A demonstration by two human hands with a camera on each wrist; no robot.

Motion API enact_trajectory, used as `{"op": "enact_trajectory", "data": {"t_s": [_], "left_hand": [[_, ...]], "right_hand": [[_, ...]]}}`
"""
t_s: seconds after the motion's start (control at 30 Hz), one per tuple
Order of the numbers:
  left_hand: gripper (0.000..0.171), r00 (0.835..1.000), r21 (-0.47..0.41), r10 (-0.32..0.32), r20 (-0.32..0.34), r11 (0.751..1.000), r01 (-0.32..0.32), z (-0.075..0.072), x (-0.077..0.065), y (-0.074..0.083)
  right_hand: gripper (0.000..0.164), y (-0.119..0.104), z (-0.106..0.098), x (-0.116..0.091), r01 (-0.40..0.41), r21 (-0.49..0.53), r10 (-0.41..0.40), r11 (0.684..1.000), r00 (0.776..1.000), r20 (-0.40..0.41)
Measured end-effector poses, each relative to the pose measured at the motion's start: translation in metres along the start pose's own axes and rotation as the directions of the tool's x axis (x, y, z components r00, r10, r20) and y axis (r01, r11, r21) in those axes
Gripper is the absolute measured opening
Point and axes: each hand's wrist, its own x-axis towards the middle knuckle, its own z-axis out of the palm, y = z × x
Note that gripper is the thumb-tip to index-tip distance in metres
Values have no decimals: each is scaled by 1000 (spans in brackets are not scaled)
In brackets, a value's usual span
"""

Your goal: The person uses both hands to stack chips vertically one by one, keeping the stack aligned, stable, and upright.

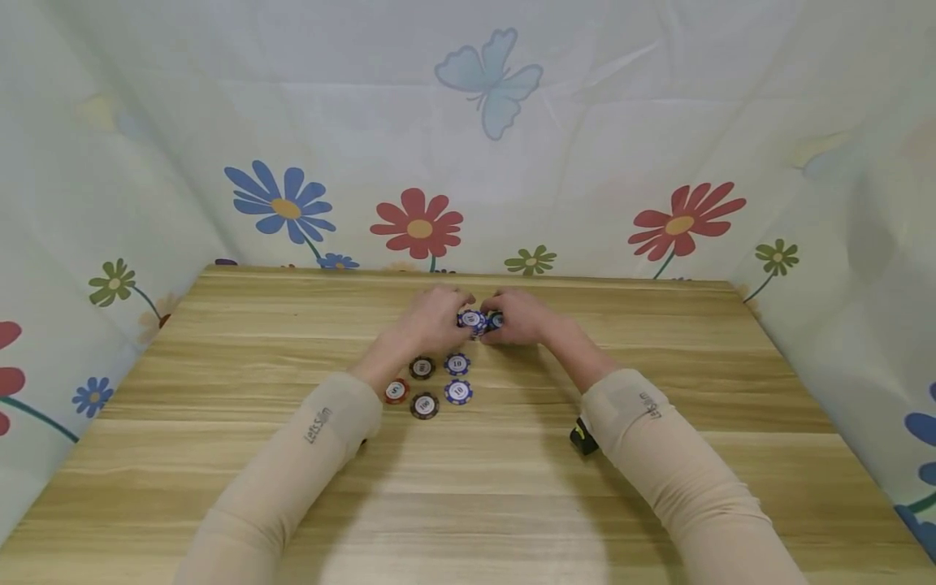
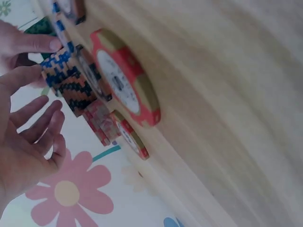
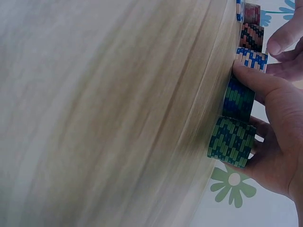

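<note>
Toward the back of the table stands a row of poker chip stacks. My left hand (image 1: 436, 318) and right hand (image 1: 517, 317) meet at a stack of blue poker chips (image 1: 471, 318), holding it from both sides. In the left wrist view a finger of each hand touches the blue chips' side, while other left fingers curl loosely behind. The right wrist view has my right hand's fingers partly hidden behind a dark blue-green stack (image 3: 238, 99) and a green stack (image 3: 232, 142). Black-and-peach (image 2: 76, 92) and red (image 2: 98, 124) stacks continue the row leftward.
Loose chips lie flat in front: a red chip (image 1: 396, 391), black chips (image 1: 425, 405) marked 100, and blue chips (image 1: 458, 392) marked 10. A small black object (image 1: 583, 438) shows below the right sleeve. A flowered curtain (image 1: 585, 162) borders the wooden table (image 1: 468, 504).
</note>
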Motion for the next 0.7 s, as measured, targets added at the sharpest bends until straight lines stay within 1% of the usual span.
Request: {"op": "enact_trajectory", "data": {"t_s": [0.07,0.13,0.23,0.3,0.5,0.7], "left_hand": [[42,1000,-33,-4,5,999,5,-2,0,-1],[34,1000,-53,-7,7,999,7,-3,0,-3],[22,1000,-57,-1,12,998,2,-4,1,-4],[18,1000,-58,2,13,998,-1,-4,1,-3],[17,1000,-43,2,11,999,-2,-3,2,-2],[19,1000,-32,16,-5,999,-16,0,2,-2]], "right_hand": [[49,0,0,0,-7,6,7,1000,1000,3],[49,1,0,0,-7,10,7,1000,1000,1],[49,1,0,0,-10,16,10,1000,1000,-2],[49,0,0,0,-14,18,14,1000,1000,-1],[50,-1,-1,-1,-16,16,16,1000,1000,-3],[51,0,0,-1,-18,15,18,1000,1000,4]]}}
